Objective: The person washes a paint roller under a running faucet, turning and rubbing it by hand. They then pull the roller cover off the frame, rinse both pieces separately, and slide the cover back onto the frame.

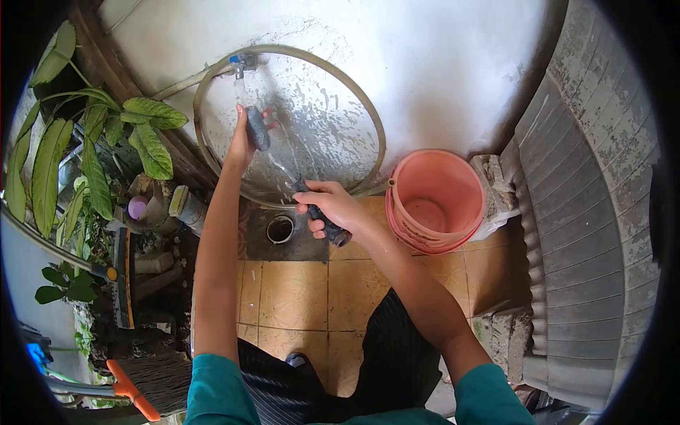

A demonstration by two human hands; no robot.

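In the head view my left hand (pixel 245 134) is raised below a blue-handled tap (pixel 241 64), its fingers wrapped around a grey, rough, oblong block (pixel 258 128). Water comes from the tap and falls past the block in a thin stream. Lower and to the right, my right hand (pixel 327 204) grips a thick black handle (pixel 330 228) whose rounded end points towards me. The handle's far end is up by the falling water; what it belongs to is not clear. Below the hands, a round drain hole (pixel 280 229) is set in the dark floor patch.
A hose (pixel 379 127) hangs looped on the wet white wall. A pink bucket (pixel 435 188) stands right of my right hand, beside concrete blocks (pixel 496 180). Leafy plants (pixel 92 166) and an orange-headed tool (pixel 132 391) are at left; grey corrugated sheeting (pixel 588 212) lines the right.
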